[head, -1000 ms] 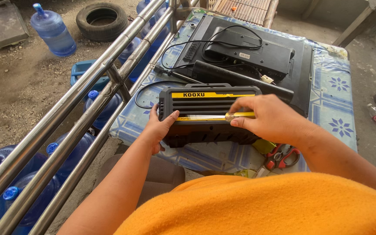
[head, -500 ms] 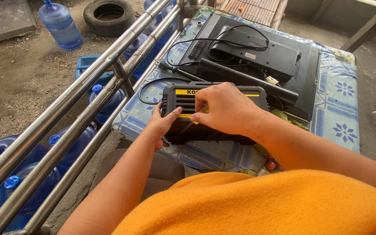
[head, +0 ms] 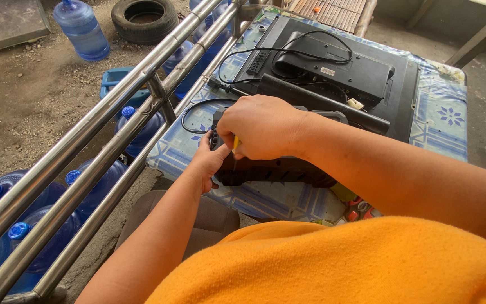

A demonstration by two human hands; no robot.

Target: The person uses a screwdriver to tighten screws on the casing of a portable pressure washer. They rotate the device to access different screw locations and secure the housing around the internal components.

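Right hand (head: 260, 126) has shifted left across the black device (head: 279, 169), now clenched on a thin yellow tool (head: 235, 144) at its left end. Left hand (head: 209, 163) grips that end. Device sits at the table (head: 440, 132) front edge, before a flat-screen TV (head: 333, 67) lying face down.

Dirt ground (head: 35, 107); steel railing (head: 113, 118); blue water jugs (head: 81, 28); old tyre (head: 144, 18); table with blue patterned cloth (head: 445, 121); daylight.
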